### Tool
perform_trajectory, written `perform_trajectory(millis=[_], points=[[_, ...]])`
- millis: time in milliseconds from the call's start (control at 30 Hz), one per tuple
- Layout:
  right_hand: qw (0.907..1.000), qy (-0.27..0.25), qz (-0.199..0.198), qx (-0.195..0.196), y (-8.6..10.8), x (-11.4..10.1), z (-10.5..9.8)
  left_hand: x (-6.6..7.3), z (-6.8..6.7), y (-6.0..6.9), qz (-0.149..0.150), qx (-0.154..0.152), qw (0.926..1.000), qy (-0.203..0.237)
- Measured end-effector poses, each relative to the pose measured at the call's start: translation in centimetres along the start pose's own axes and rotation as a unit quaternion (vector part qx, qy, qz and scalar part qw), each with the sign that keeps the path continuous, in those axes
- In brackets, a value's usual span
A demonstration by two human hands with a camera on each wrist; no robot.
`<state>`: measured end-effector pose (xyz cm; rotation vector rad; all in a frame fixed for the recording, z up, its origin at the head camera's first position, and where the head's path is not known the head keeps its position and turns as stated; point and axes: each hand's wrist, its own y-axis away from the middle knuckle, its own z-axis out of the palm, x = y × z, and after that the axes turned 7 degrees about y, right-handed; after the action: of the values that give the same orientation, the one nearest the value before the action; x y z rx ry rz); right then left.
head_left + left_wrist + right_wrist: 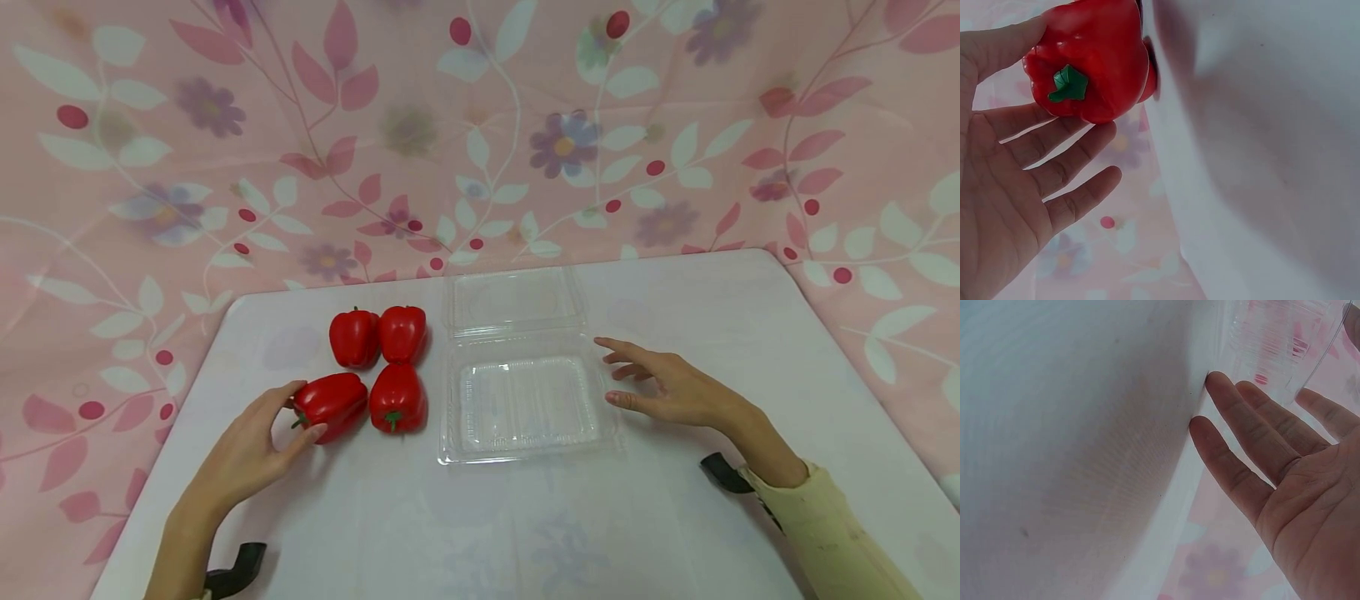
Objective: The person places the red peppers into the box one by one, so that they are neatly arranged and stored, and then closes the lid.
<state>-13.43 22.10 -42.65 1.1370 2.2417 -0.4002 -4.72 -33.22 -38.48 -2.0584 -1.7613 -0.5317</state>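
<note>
My left hand (251, 450) holds a red bell pepper (331, 405) at its stem end, thumb on the near side and fingers on the far side. In the left wrist view the pepper (1094, 56) lies between the thumb and fingers of the hand (1029, 156), its green stem facing the palm. Three more red peppers (398, 398) stand close beside it. A clear plastic box (525, 404) lies with its lid (514, 300) folded back. Beside the box's right edge is my right hand (675, 387), fingers spread and relaxed, holding nothing; the right wrist view shows its fingers (1250, 440) near the box.
A white-covered table (465, 533) carries everything. Behind it and at both sides hangs a pink floral cloth (450, 150). Black curved pieces (243, 568) are at both wrists.
</note>
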Motion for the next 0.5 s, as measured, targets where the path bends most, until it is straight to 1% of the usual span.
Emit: perform_trajectory(millis=[133,233,500], points=[[1.0000,-0.005,0.003,0.000,0.0,-0.1,-0.1,0.0,-0.3,0.2,0.016,0.019,0.9997,0.006],[1.0000,-0.003,0.002,0.000,0.0,-0.1,0.0,0.1,-0.5,0.2,0.026,0.035,0.9991,0.002],[1.0000,0.000,0.008,0.000,0.0,-0.2,-0.1,0.7,-1.2,0.4,0.027,0.060,0.9978,-0.003]])
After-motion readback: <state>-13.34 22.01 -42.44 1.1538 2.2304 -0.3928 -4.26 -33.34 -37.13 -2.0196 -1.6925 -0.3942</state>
